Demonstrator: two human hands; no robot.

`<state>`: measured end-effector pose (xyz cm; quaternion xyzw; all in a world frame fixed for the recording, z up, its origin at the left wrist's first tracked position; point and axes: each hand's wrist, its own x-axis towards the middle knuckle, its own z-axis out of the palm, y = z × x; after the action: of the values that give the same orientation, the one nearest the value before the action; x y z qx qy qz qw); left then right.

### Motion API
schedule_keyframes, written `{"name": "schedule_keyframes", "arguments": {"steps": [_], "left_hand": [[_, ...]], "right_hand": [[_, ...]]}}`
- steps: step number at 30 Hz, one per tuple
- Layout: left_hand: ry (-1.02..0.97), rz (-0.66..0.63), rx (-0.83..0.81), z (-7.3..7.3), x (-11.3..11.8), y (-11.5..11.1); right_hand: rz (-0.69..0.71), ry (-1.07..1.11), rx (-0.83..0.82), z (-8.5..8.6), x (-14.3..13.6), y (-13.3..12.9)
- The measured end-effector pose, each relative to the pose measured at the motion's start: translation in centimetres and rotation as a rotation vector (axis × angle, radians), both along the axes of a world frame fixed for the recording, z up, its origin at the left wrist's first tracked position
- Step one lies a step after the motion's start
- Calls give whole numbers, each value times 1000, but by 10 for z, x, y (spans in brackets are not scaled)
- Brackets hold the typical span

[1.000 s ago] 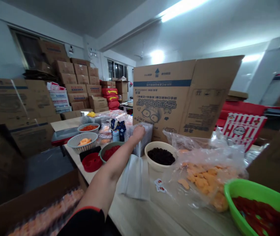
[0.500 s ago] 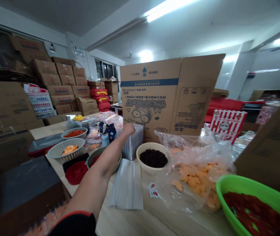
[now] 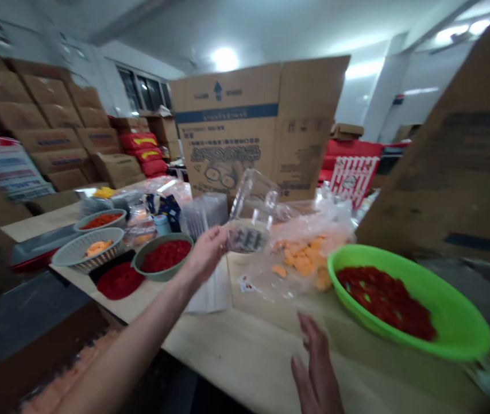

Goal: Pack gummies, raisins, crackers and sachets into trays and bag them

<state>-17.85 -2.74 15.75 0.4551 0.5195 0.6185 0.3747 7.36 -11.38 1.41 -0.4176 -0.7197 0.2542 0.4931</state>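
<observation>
My left hand [image 3: 210,250] is closed on the edge of a clear plastic clamshell box [image 3: 253,192], its lid tilted up. Through the box I see the pale bowl of dark pieces standing behind it. Just left of the box is a stack of clear plastic containers [image 3: 204,214]. My right hand [image 3: 317,368] is raised over the front of the table, fingers apart, nothing in it. Nearest to that hand are a plastic bag of orange pieces [image 3: 303,256] and a bright green basin [image 3: 455,299] with red pieces inside.
On the left stand a green bowl [image 3: 181,261] of red pieces, a red dish [image 3: 119,282] and a grey basket [image 3: 66,253]. A large cardboard box [image 3: 300,132] rises behind the bag. Cardboard [image 3: 438,172] walls the right side. Flat clear sleeves [image 3: 212,293] lie on the table.
My left hand has come back from the stack of containers, now with a clear clamshell box in it. My right hand has entered at the bottom. The view has turned right.
</observation>
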Motion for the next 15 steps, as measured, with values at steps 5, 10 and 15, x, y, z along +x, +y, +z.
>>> {"name": "schedule_keyframes", "arguments": {"steps": [5, 10, 15], "left_hand": [[-443, -387, -94, -100, 119, -106], [-484, -375, -61, -122, 164, -129], [-662, -515, -176, -121, 145, -114]], "right_hand": [[93, 106, -186, 1, 12, 25], [144, 9, -269, -13, 29, 6], [155, -260, -89, 1, 60, -14]]}}
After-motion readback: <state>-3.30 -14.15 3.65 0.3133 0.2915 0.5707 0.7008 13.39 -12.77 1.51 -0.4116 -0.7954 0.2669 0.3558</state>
